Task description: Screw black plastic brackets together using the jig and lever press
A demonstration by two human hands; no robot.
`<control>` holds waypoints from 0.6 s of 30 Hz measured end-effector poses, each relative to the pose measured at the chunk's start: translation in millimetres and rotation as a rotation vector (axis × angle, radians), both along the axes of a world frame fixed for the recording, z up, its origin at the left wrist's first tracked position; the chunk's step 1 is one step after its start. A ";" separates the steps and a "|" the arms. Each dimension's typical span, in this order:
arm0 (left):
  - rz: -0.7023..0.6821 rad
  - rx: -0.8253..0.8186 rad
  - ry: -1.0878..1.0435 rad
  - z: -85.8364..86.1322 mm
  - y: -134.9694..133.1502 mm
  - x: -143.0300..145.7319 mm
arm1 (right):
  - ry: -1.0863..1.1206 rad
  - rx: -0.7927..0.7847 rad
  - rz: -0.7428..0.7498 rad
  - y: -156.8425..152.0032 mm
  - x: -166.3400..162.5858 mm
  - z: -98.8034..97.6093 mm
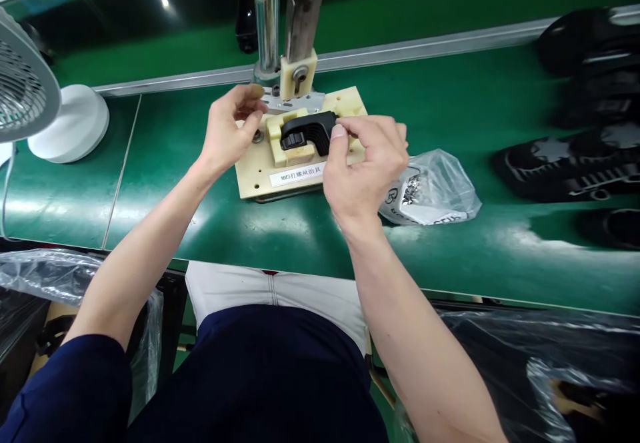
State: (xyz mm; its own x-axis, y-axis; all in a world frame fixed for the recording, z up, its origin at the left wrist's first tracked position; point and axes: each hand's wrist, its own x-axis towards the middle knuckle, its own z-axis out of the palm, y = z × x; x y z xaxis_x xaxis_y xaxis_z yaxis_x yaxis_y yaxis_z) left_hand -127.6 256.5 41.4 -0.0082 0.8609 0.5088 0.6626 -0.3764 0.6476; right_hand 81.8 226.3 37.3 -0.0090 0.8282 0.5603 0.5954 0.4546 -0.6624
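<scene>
A cream plastic jig [260, 170] with a white label lies on the green bench. A black L-shaped plastic part [306, 130] sits in the jig's raised cradle. My right hand [365, 163] is closed, thumb and fingers pinching the right end of the black part. My left hand [231, 126] hovers at the jig's left side with its fingers curled and fingertips pinched together near the metal plate; what it holds, if anything, is too small to see. A press column [266, 16] and lever rise just behind the jig.
A clear plastic bag of small screws [433, 190] lies right of the jig. Black plastic parts [570, 160] are piled at the far right. A white fan [30, 96] stands at the left. A metal rail [450, 43] borders the conveyor behind.
</scene>
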 end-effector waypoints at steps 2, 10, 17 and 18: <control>-0.002 0.000 0.001 3.5 -9.5 7.0 | -0.047 0.018 0.006 -0.8 13.5 5.6; 0.171 0.048 -0.011 3.0 -107.8 3.8 | -0.377 -0.029 0.188 -3.6 83.9 26.6; 0.229 0.013 0.049 -8.0 -125.9 12.3 | -0.346 0.010 0.098 -29.1 106.3 34.8; 0.223 0.026 0.073 -5.9 -121.1 15.2 | -0.312 0.045 0.090 -28.3 102.5 36.1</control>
